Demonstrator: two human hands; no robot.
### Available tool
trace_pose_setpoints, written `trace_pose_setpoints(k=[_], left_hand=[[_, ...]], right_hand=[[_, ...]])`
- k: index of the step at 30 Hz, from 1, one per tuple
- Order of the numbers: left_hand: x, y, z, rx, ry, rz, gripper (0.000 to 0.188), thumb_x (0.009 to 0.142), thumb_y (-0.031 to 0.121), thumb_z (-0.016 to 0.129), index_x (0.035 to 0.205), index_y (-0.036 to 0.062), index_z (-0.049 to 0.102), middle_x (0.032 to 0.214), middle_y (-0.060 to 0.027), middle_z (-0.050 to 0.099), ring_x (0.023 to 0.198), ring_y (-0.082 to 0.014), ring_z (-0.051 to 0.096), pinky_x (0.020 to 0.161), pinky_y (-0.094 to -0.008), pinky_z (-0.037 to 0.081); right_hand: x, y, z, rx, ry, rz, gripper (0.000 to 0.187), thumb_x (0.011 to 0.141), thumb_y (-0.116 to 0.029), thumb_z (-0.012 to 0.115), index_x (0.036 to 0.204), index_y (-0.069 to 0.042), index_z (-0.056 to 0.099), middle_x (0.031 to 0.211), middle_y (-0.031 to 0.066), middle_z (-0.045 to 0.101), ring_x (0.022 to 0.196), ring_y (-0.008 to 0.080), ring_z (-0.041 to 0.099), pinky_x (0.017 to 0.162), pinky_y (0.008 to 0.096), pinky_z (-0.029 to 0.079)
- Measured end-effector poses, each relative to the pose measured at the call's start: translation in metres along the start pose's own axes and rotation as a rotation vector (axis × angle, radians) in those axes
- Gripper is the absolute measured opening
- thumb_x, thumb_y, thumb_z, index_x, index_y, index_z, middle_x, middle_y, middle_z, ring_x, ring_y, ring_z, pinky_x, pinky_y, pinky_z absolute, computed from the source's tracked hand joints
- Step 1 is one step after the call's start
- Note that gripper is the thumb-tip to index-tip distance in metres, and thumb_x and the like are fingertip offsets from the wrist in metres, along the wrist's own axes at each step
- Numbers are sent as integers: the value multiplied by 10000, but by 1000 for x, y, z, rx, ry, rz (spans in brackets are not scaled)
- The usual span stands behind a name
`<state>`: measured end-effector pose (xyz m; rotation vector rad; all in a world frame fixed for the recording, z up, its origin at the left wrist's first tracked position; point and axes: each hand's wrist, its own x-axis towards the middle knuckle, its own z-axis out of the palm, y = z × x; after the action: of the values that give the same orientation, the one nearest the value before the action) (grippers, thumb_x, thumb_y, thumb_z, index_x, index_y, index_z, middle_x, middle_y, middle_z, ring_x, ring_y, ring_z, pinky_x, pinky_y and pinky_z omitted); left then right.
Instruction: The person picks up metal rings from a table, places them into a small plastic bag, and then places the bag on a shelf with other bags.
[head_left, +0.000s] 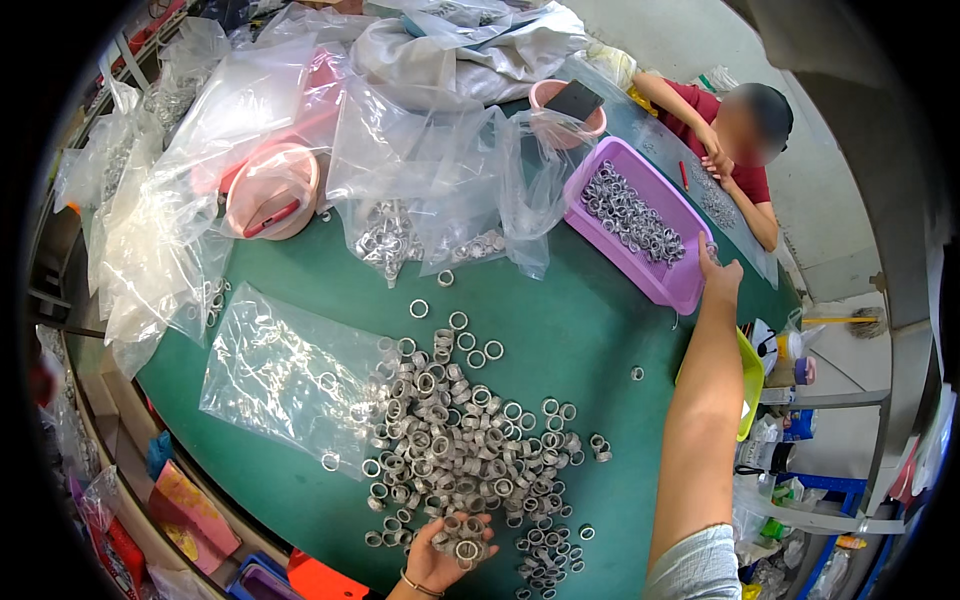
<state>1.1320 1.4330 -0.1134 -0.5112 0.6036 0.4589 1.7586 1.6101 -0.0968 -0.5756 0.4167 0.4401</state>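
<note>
The pile of metal rings (pixel 450 440) spreads over the green tabletop (pixel 610 470), and the left hand (pixel 436 562) is at its near edge. The right hand (pixel 722 268) is well apart from the pile, far to its right and beyond it, at the near right corner of a purple plastic tray (pixel 682 290).

The left hand is turned palm up, its fingers curled around a cluster of rings (pixel 466 549); a thin bracelet (pixel 421 588) circles that wrist. The right arm stretches out past the right side of the pile, a pale grey sleeve (pixel 693 572) ending near the elbow. The right hand's fingers lie at the tray's rim; whether they pinch it or merely rest there, I cannot tell.

The rings are short, silver-grey bands with open centres, heaped several deep in the middle of the pile and scattered singly around its borders, some standing on edge, others flat. A heap of grey rings (pixel 630 215) also fills much of the tray's floor.

Left of the pile, and touching it, lies a flat clear plastic bag (pixel 275 365). Beyond the pile to the left stands a pink bucket (pixel 245 205); to the far right of the pile, beyond the tray, a co-worker in a red shirt (pixel 752 183) leans at the table.
</note>
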Motion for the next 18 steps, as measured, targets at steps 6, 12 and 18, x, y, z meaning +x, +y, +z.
trace_pose_setpoints(k=[6,12,18], left_hand=[[1,1,-1,-22,6,-8,300,831,325,549,989,77,612,1205,-209,486,1060,-354,499,903,-570,418],[5,1,-7,-86,-98,-46,334,833,306,546,1050,56,591,1268,-221,452,1083,-343,507,959,-555,371],[5,0,-1,-11,-25,-11,305,842,319,540,1008,73,611,1220,-208,475,1060,-347,494,914,-562,410]], right_hand=[[-11,4,5,36,14,91,522,935,-393,238,1227,0,416,1301,192,382,1194,365,388,928,580,393],[-6,5,-8,-44,-16,-35,611,920,-452,225,1287,24,336,1314,181,397,1185,390,415,952,554,374],[33,-3,-32,-172,5,13,594,904,-455,304,1231,33,395,1217,173,478,1129,315,466,827,470,434]])
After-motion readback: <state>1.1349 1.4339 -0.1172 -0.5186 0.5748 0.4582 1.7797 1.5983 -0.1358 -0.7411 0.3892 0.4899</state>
